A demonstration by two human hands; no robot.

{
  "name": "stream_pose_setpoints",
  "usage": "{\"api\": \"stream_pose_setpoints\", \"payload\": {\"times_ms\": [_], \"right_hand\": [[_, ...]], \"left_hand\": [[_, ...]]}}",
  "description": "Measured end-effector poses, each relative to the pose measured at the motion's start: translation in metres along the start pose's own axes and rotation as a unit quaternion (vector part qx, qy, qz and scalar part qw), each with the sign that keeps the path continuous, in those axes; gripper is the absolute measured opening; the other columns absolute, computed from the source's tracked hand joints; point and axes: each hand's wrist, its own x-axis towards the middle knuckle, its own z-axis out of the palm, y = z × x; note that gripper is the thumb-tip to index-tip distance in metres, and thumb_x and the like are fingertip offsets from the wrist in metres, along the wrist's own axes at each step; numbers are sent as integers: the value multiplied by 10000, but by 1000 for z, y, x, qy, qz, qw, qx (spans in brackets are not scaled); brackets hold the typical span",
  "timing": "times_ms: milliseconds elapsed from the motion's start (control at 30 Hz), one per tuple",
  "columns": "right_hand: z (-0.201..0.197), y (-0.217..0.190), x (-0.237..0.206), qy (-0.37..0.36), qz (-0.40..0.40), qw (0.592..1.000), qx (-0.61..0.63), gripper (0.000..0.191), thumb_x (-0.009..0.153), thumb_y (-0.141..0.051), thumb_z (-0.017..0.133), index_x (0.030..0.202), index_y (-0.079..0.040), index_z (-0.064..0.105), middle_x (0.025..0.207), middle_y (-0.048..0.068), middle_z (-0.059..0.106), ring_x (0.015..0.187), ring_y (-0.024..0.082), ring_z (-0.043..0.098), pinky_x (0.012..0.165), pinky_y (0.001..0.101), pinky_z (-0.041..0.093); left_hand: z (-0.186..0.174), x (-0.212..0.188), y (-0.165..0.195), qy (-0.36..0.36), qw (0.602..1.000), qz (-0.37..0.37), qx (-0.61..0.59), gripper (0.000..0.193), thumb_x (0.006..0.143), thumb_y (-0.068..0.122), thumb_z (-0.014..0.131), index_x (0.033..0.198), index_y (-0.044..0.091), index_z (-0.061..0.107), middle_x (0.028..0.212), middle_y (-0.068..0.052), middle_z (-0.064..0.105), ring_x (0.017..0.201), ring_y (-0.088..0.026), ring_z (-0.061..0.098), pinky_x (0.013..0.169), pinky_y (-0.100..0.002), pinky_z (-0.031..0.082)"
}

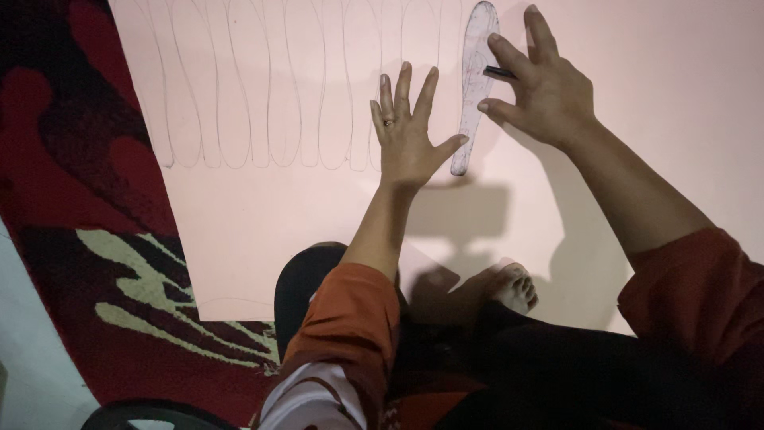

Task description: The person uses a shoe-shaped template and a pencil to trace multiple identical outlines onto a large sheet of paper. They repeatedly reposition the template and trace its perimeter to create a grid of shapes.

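Fingers: Where the right hand (545,84) presses on the long narrow template (474,84), its fingers lie apart, and a dark pencil (499,72) is pinched between the index and middle fingers, its tip at the template's edge.
Left hand: the left hand (407,131) lies flat beside the template with fingers spread wide; the thumb reaches toward the template's lower part, though contact cannot be told. A ring sits on one finger.
Hidden: most of the pencil is covered by the fingers; the template's markings are too faint to make out; the sheet's top and right edges run out of view.
Surface: a large pale pink sheet (263,231) bears a row of traced outlines (263,87) of the same narrow shape, left of the hands.
Room: the sheet lies on a red patterned carpet (87,239); the light is dim, with strong shadows.
Around: a bare foot (509,287) rests on the sheet's near edge; orange sleeves (350,318) cover both forearms.
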Motion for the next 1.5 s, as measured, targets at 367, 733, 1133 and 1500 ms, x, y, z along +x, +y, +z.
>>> {"api": "stream_pose_setpoints", "payload": {"times_ms": [367, 733, 1133, 1500], "right_hand": [[-11, -11, 5, -12, -3, 1000, -16, 930, 896, -643, 736, 1675, -275, 389, 1696, 273, 154, 1067, 349, 716, 708, 427, 628], [-12, -14, 5, -26, 13, 999, -14, 951, 889, -600, 747, 1682, -238, 370, 1702, 252, 129, 1009, 341, 726, 696, 420, 628], [-7, -12, 3, -20, 12, 1000, -11, 953, 864, -550, 769, 1671, -213, 390, 1695, 259, 137, 1101, 375, 702, 709, 426, 631], [-6, -12, 0, -20, 4, 1000, -15, 917, 875, -511, 775, 1662, -196, 425, 1703, 234, 133, 970, 358, 723, 663, 431, 621]], "left_hand": [[0, 1, -2, -1, 1000, 0, -6, 1082, 748, 477, 904, 1612, 277, 284, 1715, -95, 85, 1587, -413, -51, 1248, -699, 39], [0, 2, -2, -20, 1000, -20, 11, 1067, 763, 498, 880, 1609, 294, 262, 1711, -77, 65, 1583, -398, -70, 1249, -692, 30], [-3, 0, -13, -29, 999, 33, -28, 1173, 708, 420, 914, 1641, 267, 220, 1736, -115, 13, 1585, -455, -103, 1230, -717, -1], [-19, 5, -11, -113, 993, 12, -32, 1330, 575, 376, 952, 1649, 288, 172, 1735, -93, -74, 1582, -438, -152, 1241, -691, -54]]}}
